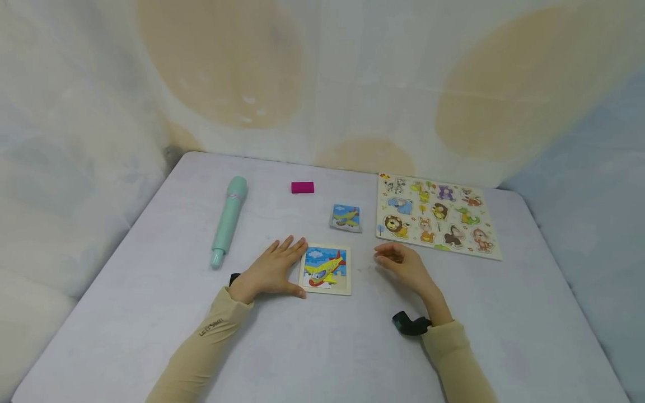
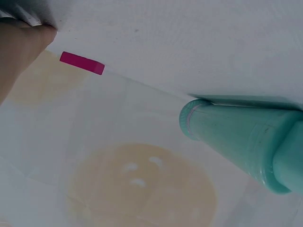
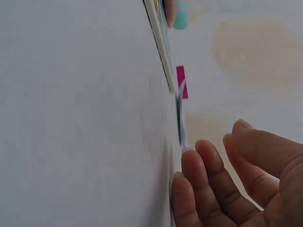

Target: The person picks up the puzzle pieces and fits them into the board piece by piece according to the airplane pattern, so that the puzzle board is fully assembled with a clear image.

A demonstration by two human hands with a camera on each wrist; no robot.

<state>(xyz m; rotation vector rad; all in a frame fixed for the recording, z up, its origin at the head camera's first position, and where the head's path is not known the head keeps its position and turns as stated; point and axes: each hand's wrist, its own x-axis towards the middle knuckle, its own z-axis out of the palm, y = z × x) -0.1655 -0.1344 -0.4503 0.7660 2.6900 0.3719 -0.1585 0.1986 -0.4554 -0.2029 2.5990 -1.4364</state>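
A small square jigsaw puzzle [image 1: 325, 270] with a yellow and red airplane on blue lies in a pale frame at the table's middle. My left hand [image 1: 272, 271] rests beside its left edge, fingers spread and fingertips touching or very near the frame. Only part of that hand [image 2: 23, 52] shows in the left wrist view. To the right of the puzzle, my right hand [image 1: 403, 266] hovers low over the table with fingers loosely bent. In the right wrist view, nothing lies between the thumb and fingers of this hand [image 3: 236, 184].
A small airplane picture packet [image 1: 346, 217] lies behind the puzzle. A magenta block [image 1: 302, 187] is farther back. On the left lies a mint-green stick-shaped object [image 1: 229, 221]. An animal puzzle board [image 1: 438, 215] lies at the back right, just beyond my right hand.
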